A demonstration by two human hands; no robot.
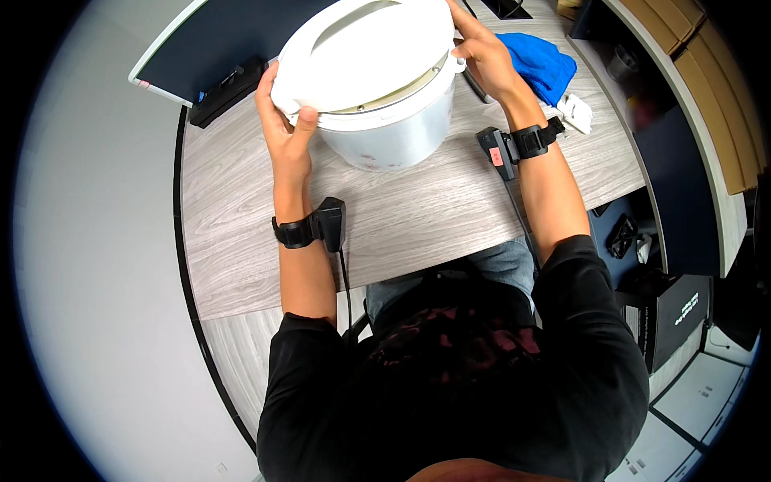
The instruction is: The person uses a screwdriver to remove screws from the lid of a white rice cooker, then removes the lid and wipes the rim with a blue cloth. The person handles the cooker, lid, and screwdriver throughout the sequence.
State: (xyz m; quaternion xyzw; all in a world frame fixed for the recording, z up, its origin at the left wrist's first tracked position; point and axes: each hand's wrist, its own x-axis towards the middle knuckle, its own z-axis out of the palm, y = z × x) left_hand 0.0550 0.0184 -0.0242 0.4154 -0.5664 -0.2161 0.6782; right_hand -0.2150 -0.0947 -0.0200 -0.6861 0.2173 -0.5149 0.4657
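**Wood-grain worktop (401, 209), office-type corner, white lidded pot (385, 140) in both hands**

White lidded pot is at the top middle of view, over the far part of the worktop, straight out from the seated person. Its lid (377, 56) has a raised curved edge and doesn't look flush: a beige strip with small metal dots shows below it on the near right. Base resting or lifted? Can't tell. Smudges low on the wall.

Left hand (289, 145): gripping the left side at rim height, thumb on the near edge, other fingers around the outside. Right hand (488, 63): gripping the right side, thumb by the rim, the rest partly hidden. Opposite-side hold probably because the pot is wide and needs balancing.

Both wrists carry black strap-on modules, left (331, 223) and right (499, 153), each with a cable; likely strapped on to leave the palms free.

Right of the pot: blue cloth (540, 66), bunched, with a crumpled white item (577, 112) just beside it; kind unclear. Both sit off to the side, apart from the pot. Left: long black object (229, 92) against a dark panel (241, 40) with a white frame.

Room: pale wall (88, 241) left; shelf unit on the right with cardboard boxes (719, 104) and a clear cup (622, 64); black carton (683, 317) lower right, white cabinets (699, 394) beyond.
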